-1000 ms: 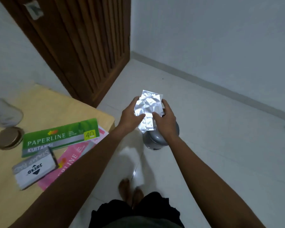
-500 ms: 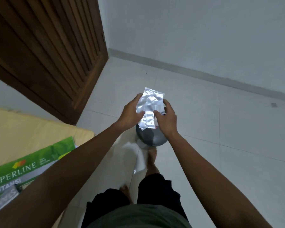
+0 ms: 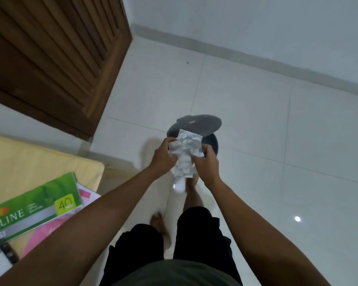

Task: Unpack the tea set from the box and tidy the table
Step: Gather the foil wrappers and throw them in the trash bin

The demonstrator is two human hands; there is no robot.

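Hands: our left hand (image 3: 163,156) and right hand (image 3: 206,165) both grip crumpled silver foil wrapper (image 3: 186,155) above open-lidded grey bin (image 3: 212,140).

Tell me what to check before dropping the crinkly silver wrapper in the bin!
1. Bin lid up: ok, it stands raised behind the opening.
2. Wrapper held: ok, left hand and right hand both grip it.
3. Wrapper over the bin: ok, it covers most of the opening.
4. Room inside the bin: cannot tell, the wrapper hides it.
5. Foot on a pedal: cannot tell, hands and wrapper block the view.
6. Table tidy: not ok, paper packs lie on it.
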